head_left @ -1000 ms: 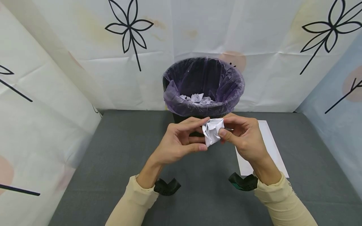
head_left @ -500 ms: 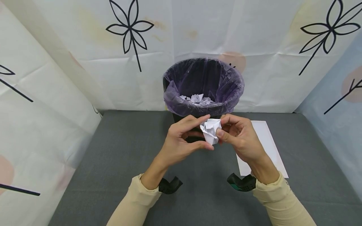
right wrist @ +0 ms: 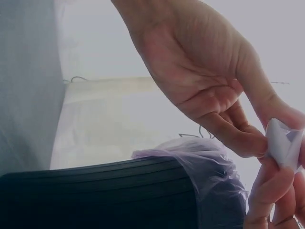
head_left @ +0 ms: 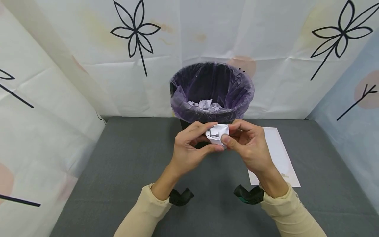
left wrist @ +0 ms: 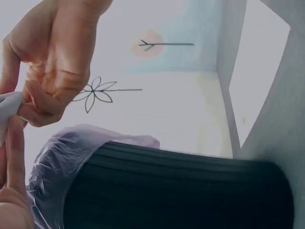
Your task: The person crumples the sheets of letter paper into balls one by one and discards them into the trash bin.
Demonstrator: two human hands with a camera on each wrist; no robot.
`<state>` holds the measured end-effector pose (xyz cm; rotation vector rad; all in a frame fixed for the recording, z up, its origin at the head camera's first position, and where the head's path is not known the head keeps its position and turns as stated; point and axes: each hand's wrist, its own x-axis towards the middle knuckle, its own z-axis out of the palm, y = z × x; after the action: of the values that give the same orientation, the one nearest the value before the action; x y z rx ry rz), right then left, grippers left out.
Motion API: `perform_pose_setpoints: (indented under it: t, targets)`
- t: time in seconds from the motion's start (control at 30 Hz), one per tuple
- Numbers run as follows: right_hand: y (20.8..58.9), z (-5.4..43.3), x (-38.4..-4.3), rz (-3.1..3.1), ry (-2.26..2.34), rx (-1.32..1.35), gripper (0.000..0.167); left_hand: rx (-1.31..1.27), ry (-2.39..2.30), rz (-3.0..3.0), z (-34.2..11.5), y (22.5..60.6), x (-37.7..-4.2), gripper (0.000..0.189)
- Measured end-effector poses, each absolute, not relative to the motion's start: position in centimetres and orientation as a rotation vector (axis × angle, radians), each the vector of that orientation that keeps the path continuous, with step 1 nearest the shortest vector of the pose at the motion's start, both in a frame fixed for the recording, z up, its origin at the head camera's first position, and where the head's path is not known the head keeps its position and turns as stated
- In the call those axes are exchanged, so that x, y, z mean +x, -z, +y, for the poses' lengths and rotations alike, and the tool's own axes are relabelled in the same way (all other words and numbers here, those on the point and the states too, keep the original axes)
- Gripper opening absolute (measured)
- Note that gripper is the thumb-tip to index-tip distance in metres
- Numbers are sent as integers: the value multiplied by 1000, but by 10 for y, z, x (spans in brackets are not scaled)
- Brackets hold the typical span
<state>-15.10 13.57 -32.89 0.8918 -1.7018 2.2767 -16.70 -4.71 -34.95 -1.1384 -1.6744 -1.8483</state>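
Note:
A crumpled piece of white paper [head_left: 217, 133] is held between both hands, above the table in front of the bin. My left hand [head_left: 188, 146] holds it from the left, forefinger along its upper edge and thumb beneath. From the right, my right hand [head_left: 250, 146] pinches it between thumb and fingers. In the left wrist view the paper [left wrist: 8, 109] shows at the left edge. The right wrist view has the paper [right wrist: 284, 142] at far right, fingertips of both hands pressing on it.
Behind the hands stands a black bin [right wrist: 109, 191] lined with a purple plastic bag [head_left: 241, 89]. Several crumpled paper pieces [head_left: 205, 105] lie inside it. A flat white sheet [head_left: 279, 154] rests on the grey table [head_left: 133, 158], right of the bin. Patterned cloth walls [head_left: 201, 33] enclose the table.
The crumpled paper has shifted slightly left and turned between the fingers, looking more compact. My left thumb has moved up beneath it, and my right hand has shifted left.

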Motion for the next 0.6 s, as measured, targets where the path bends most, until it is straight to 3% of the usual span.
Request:
perform_pose_setpoints:
  t: [0.17, 0.4, 0.6]
  targets:
    - [329, 133, -151, -1683, -2286, 870, 27, -1110, 2028, -1698, -50, 350, -166, 53]
    - [330, 134, -153, -1616, -2330, 873, 14, -1223, 2192, -1717, -58, 347, -167, 64]
    - [328, 134, -152, -1645, -2306, 877, 27, -1242, 2236, -1725, -61, 347, -168, 59]
